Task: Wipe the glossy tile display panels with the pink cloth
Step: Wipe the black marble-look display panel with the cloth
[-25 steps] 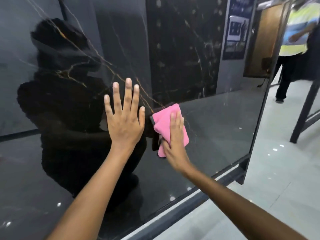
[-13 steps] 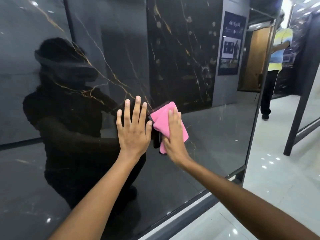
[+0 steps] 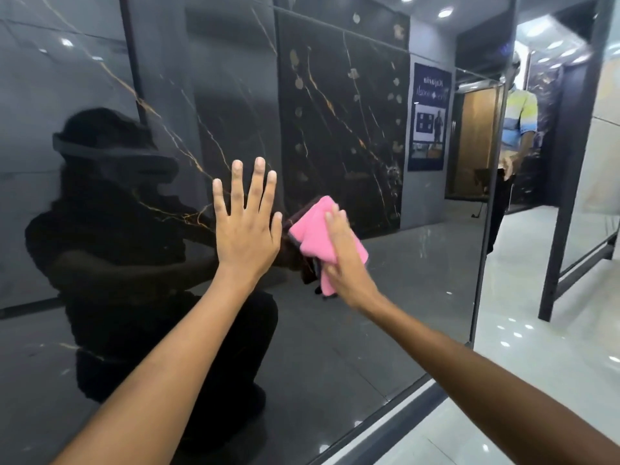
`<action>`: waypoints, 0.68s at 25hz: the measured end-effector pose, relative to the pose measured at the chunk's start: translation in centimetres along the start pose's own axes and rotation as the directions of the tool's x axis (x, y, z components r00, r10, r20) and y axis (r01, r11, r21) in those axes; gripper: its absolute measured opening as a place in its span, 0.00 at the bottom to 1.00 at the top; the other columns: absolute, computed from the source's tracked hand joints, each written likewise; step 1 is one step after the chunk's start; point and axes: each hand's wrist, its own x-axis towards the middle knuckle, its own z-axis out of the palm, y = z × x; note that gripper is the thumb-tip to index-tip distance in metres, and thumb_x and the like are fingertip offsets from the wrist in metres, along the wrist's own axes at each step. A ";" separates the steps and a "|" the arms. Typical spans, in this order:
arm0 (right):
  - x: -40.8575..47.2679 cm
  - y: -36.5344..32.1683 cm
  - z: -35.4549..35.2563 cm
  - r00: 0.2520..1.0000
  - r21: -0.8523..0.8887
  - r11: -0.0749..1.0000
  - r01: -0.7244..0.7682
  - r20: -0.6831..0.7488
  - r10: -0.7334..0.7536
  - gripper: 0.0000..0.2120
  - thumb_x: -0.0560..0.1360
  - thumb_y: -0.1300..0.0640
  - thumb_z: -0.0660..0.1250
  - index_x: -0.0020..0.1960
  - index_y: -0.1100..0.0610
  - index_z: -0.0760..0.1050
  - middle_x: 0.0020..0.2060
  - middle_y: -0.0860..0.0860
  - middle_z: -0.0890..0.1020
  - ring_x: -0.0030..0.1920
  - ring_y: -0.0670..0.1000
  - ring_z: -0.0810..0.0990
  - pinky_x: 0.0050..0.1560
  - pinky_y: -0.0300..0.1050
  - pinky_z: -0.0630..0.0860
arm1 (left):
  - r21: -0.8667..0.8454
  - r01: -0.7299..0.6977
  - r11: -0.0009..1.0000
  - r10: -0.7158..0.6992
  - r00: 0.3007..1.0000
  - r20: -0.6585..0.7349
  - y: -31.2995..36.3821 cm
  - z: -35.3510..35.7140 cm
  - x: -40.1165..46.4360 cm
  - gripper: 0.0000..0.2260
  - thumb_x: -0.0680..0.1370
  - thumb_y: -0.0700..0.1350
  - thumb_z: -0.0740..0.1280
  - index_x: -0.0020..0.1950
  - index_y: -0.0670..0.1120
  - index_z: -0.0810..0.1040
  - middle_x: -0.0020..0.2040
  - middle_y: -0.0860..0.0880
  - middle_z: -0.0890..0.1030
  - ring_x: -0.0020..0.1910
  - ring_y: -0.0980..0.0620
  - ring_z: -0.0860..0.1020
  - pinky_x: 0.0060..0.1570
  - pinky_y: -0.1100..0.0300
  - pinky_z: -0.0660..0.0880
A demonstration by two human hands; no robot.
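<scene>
A showroom's glossy black tile panel (image 3: 335, 129), veined in gold, stands upright and mirrors the room. The pink cloth (image 3: 318, 239) lies flat on it near mid-height, pressed by the right hand (image 3: 345, 260) with straight fingers. Just left, the left hand (image 3: 246, 223) rests splayed against the panel. Pale floor tiles (image 3: 536, 347) lie to the right.

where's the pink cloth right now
In the head view the pink cloth lies flat against the glossy black panel, right of centre, pressed under the right hand and just right of the left hand.
</scene>
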 end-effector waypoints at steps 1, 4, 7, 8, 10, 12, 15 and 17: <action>1.7 2.1 -0.8 0.990 -0.050 0.989 -0.141 -0.028 0.139 0.15 0.83 0.58 0.57 0.62 0.67 0.71 0.54 0.64 0.77 0.55 0.53 0.79 0.52 0.47 0.75 | -0.007 -0.001 1.000 0.001 1.000 -0.004 -0.1 0.0 0.1 0.28 0.81 0.52 0.50 0.81 0.45 0.50 0.81 0.45 0.49 0.78 0.39 0.46 0.73 0.42 0.34; 6.7 8.5 -3.4 0.726 0.106 0.743 -0.661 -0.160 0.668 0.21 0.77 0.66 0.56 0.70 0.64 0.62 0.61 0.63 0.71 0.60 0.60 0.74 0.53 0.46 0.73 | -0.006 0.007 1.000 -0.007 1.000 0.000 0.2 -0.1 0.0 0.28 0.82 0.52 0.48 0.81 0.45 0.49 0.81 0.44 0.47 0.79 0.39 0.45 0.74 0.41 0.36; 5.3 4.9 -1.2 0.751 0.215 0.740 -0.637 -0.041 0.658 0.15 0.79 0.61 0.55 0.65 0.61 0.66 0.58 0.60 0.72 0.60 0.61 0.73 0.55 0.51 0.70 | 0.008 0.013 1.000 -0.013 1.000 0.003 0.5 0.2 -0.4 0.28 0.82 0.52 0.48 0.81 0.45 0.49 0.81 0.44 0.48 0.79 0.40 0.45 0.74 0.40 0.39; 3.2 1.9 0.2 0.880 0.227 0.853 -0.470 0.045 0.473 0.16 0.80 0.60 0.54 0.68 0.57 0.67 0.60 0.60 0.73 0.59 0.60 0.74 0.56 0.54 0.70 | 0.013 0.008 1.000 -0.009 1.000 0.002 0.4 0.2 -0.3 0.27 0.82 0.52 0.49 0.81 0.45 0.50 0.81 0.44 0.49 0.79 0.40 0.46 0.74 0.41 0.39; 0.0 -1.0 1.3 0.992 0.147 0.987 -0.066 0.118 0.048 0.30 0.78 0.65 0.54 0.78 0.51 0.50 0.77 0.57 0.55 0.76 0.53 0.59 0.75 0.52 0.56 | -0.014 0.007 1.000 -0.007 1.000 -0.004 0.2 -0.2 0.1 0.27 0.83 0.52 0.50 0.80 0.44 0.53 0.80 0.44 0.52 0.78 0.40 0.48 0.75 0.42 0.40; 3.2 1.2 -1.0 0.997 -0.011 1.000 -0.025 -0.077 0.024 0.28 0.81 0.65 0.54 0.77 0.50 0.51 0.76 0.57 0.56 0.74 0.43 0.58 0.71 0.48 0.47 | -0.113 0.037 0.993 -0.040 0.999 -0.024 0.3 -1.0 0.2 0.25 0.81 0.51 0.52 0.78 0.45 0.61 0.79 0.45 0.59 0.77 0.42 0.53 0.75 0.44 0.44; 11.8 7.4 -5.0 0.767 0.092 0.787 -0.610 -0.182 0.615 0.26 0.75 0.64 0.54 0.72 0.64 0.60 0.68 0.63 0.67 0.67 0.61 0.69 0.63 0.45 0.68 | -0.220 0.050 0.974 -0.075 0.992 -0.106 -0.1 -3.1 2.6 0.23 0.80 0.51 0.55 0.73 0.45 0.70 0.75 0.46 0.68 0.74 0.43 0.62 0.71 0.47 0.54; 15.0 7.9 -5.8 0.611 0.248 0.654 -0.715 -0.232 0.757 0.27 0.70 0.66 0.54 0.69 0.68 0.62 0.65 0.62 0.68 0.66 0.63 0.68 0.64 0.49 0.68 | -0.224 0.051 0.973 -0.087 0.985 -0.152 -1.4 -4.2 5.9 0.23 0.80 0.50 0.56 0.74 0.46 0.68 0.76 0.46 0.66 0.75 0.42 0.61 0.72 0.48 0.53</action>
